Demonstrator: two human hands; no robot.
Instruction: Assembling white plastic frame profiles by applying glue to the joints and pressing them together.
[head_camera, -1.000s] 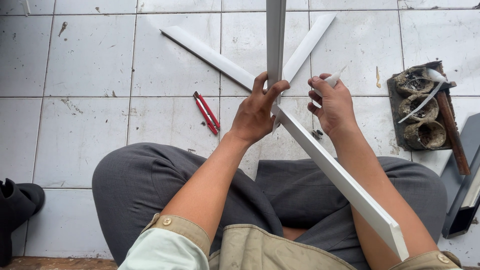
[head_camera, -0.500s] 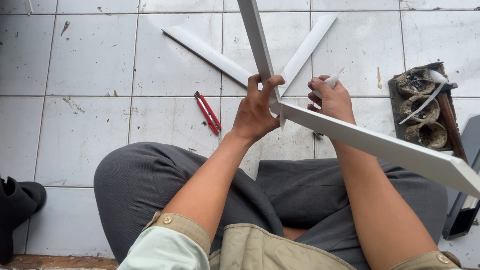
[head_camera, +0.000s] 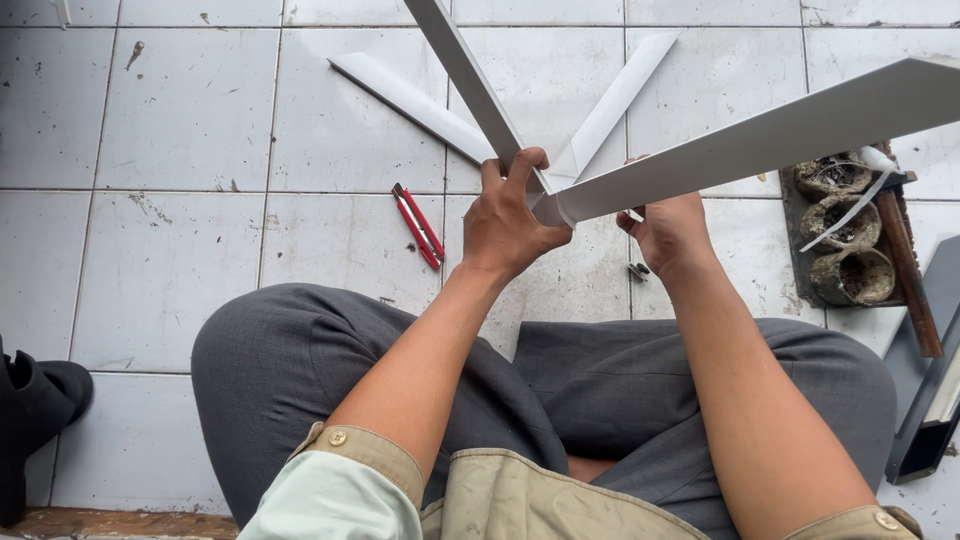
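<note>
Risk: long white profile strip levered out right of the fingers, could twist loose at the joint. 2nd strip rising up-left, same pivot. Left hand fingers closed round the joint; right hand behind it, grip partly hidden, cannot tell. Worn white tile floor: 2 spare strips beyond, tray of dark coils right, red cutter left.

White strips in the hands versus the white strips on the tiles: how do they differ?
The held strips are lifted and gripped where they meet by the left hand and right hand; the floor strips lie flat, untouched. Held ones look larger, being nearer the camera. Both pairs are white and form a V.
</note>
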